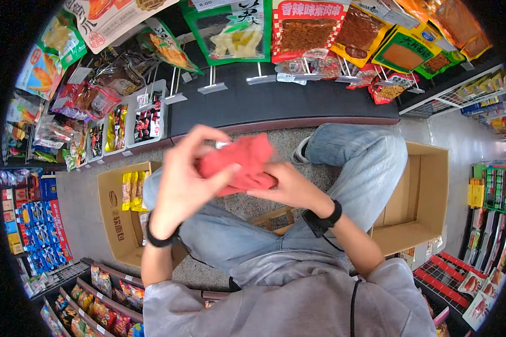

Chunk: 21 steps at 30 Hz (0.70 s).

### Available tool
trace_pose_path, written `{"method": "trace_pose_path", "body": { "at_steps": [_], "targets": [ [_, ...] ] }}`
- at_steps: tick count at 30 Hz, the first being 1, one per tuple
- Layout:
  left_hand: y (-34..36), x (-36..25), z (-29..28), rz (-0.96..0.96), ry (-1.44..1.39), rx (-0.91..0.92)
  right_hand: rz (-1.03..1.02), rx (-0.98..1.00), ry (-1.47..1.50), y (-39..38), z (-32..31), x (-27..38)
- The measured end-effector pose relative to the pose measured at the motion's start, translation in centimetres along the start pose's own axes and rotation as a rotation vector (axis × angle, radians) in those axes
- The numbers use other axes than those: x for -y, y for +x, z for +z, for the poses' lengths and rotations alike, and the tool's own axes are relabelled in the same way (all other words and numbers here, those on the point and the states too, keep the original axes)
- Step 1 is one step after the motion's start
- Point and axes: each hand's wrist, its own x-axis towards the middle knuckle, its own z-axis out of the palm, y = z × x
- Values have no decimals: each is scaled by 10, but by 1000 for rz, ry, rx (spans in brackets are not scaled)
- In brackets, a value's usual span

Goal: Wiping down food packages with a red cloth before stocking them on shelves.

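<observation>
A crumpled red cloth point(247, 160) is held up between my two hands, above the gap between my bent legs. My left hand point(191, 174) curves round the cloth's left side, thumb across its front; the hand is slightly blurred. On the lower right, my right hand point(292, 185) pinches the cloth's edge between thumb and fingers. A small pale patch shows at the cloth's upper left, too blurred to name. Both wrists wear black bands.
Ahead stands a dark shelf point(275, 95) with bagged snacks point(236, 33) hanging on hooks above it. White bins point(150, 115) of small packets sit at the left. An open cardboard box point(115, 213) holding yellow packets is at my left, another cardboard box point(419, 196) at my right.
</observation>
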Motion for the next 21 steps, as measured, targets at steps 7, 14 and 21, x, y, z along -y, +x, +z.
{"method": "trace_pose_path", "body": {
  "at_steps": [7, 14, 21],
  "targets": [
    [17, 70, 47, -397, -994, -31, 286, -229, 843, -37, -19, 18],
    [-10, 61, 112, -456, -1457, 364, 182, -209, 648, -42, -34, 28],
    [-24, 78, 134, -631, -1247, 289, 206, -149, 634, -39, -44, 44]
  ]
}}
